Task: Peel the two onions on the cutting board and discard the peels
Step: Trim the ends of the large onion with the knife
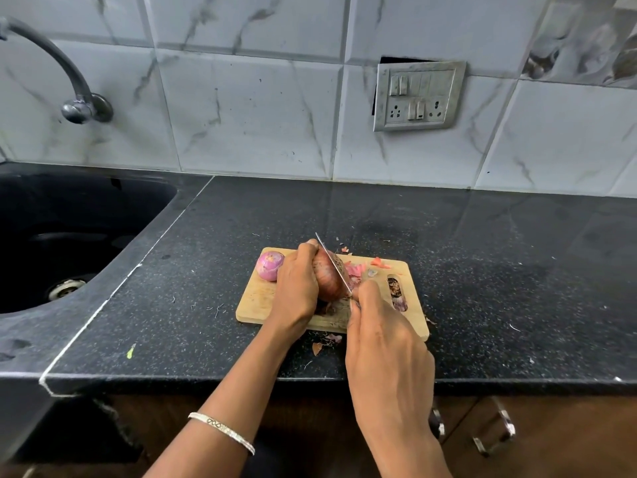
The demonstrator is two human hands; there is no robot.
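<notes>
Lying well left of the rectangular wooden cutting board (262, 301), the black sunken sink (86, 215) shows only its metal drain (65, 288). The oval handle slot (393, 282) at the board's right end holds purple and brown peel scraps (399, 303). The board sits near the front edge of the speckled black bench (482, 270), and a wide stretch of bench runs behind it and to its right. Loose peel bits (325, 341) lie just off the board's front edge.

At the board's middle the left hand (296, 288) curls round a brown-skinned unpeeled onion (327, 279). Over the board's front right, the right hand (386, 346) grips a thin steel knife (332, 262), blade against that onion. A peeled purple onion (270, 265) rests at the board's back left corner, just beside the left hand.
</notes>
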